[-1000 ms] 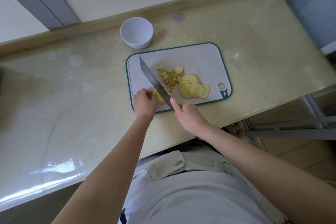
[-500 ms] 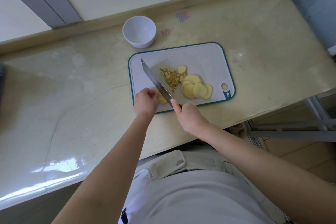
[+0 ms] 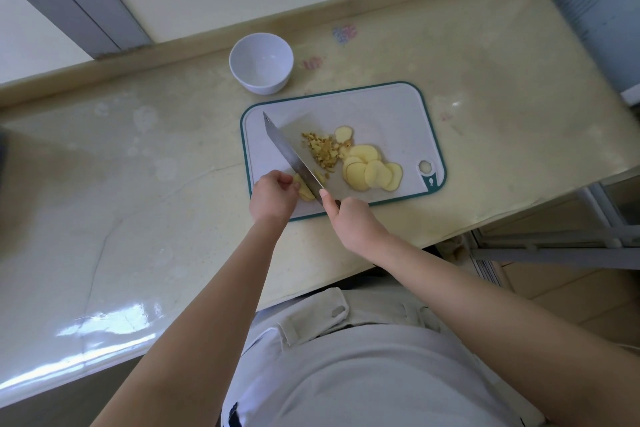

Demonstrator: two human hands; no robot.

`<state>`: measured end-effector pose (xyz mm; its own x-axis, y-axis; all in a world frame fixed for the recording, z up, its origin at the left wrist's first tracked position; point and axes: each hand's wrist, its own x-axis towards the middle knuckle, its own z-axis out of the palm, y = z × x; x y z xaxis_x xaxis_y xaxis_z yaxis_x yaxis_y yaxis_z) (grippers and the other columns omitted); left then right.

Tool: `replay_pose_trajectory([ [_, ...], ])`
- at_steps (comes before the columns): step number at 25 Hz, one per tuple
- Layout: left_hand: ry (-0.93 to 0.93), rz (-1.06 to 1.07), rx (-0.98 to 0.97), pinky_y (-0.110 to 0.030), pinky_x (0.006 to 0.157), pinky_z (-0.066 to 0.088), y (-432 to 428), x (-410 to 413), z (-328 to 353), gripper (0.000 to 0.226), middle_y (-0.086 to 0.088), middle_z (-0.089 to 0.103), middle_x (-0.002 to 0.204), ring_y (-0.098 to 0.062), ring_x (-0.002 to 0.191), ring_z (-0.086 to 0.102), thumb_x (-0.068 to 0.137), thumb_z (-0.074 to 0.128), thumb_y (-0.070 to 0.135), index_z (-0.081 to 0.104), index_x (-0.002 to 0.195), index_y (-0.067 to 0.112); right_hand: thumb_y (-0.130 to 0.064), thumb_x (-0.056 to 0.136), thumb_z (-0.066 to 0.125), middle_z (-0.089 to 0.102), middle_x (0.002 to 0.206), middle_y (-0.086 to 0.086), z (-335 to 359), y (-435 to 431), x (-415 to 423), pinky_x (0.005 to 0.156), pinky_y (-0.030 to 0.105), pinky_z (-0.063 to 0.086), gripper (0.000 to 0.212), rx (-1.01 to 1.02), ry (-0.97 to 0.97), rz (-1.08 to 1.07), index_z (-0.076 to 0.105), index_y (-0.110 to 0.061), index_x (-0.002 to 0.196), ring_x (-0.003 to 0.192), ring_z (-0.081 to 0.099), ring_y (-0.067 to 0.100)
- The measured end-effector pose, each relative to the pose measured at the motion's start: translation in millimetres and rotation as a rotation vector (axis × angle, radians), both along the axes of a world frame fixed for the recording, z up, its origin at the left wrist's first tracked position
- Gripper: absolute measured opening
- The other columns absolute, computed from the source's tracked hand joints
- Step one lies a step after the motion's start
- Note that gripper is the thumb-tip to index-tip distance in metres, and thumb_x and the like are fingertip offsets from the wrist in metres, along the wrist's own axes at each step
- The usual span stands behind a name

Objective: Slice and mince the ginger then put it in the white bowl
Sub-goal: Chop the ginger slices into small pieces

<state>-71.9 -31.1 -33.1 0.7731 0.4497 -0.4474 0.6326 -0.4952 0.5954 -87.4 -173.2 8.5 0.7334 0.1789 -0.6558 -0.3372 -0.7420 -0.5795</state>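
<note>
While right hand [image 3: 349,222] grips the knife [image 3: 291,156], left hand [image 3: 273,198] pinching ginger slices [image 3: 306,192] on the board [image 3: 391,107], white bowl [image 3: 261,62] beyond.

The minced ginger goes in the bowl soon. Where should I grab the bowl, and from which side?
Take the bowl by its rim on the near side, coming from above the cutting board. It stands upright with its mouth open, and that edge is unobstructed; its rounded wall would likely slip.
</note>
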Motion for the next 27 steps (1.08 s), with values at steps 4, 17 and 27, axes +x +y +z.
replay_pose_trajectory([
  [4,0.005,-0.011,0.013,-0.025,0.076,0.042,-1,0,1,0.02,0.0,0.066,0.104,-0.018,0.098,0.059,0.089,0.061,0.022,0.064,0.107,0.014,-0.052,0.098,0.025,0.043,0.061,0.005,7,-1,2,0.054,0.025,0.034,0.056,-0.015,-0.029,0.059,0.049,-0.005,0.08,0.054,0.039,0.012],
  [17,0.009,0.004,-0.005,-0.025,0.077,0.042,-1,-1,3,0.022,-0.001,0.066,0.106,-0.018,0.1,0.059,0.089,0.061,0.024,0.064,0.108,0.014,-0.051,0.099,0.028,0.04,0.058,0.005,14,-4,0,0.051,0.022,0.031,0.058,-0.011,-0.079,0.056,0.033,-0.012,0.056,0.055,0.039,0.019],
  [27,0.008,0.008,-0.011,-0.026,0.076,0.043,-1,-2,3,0.019,-0.001,0.066,0.104,-0.018,0.099,0.059,0.089,0.06,0.022,0.064,0.106,0.014,-0.05,0.099,0.03,0.038,0.052,0.004,16,-4,-11,0.05,0.032,0.029,0.063,-0.025,-0.132,0.016,0.028,-0.009,0.051,0.049,0.036,0.017],
])
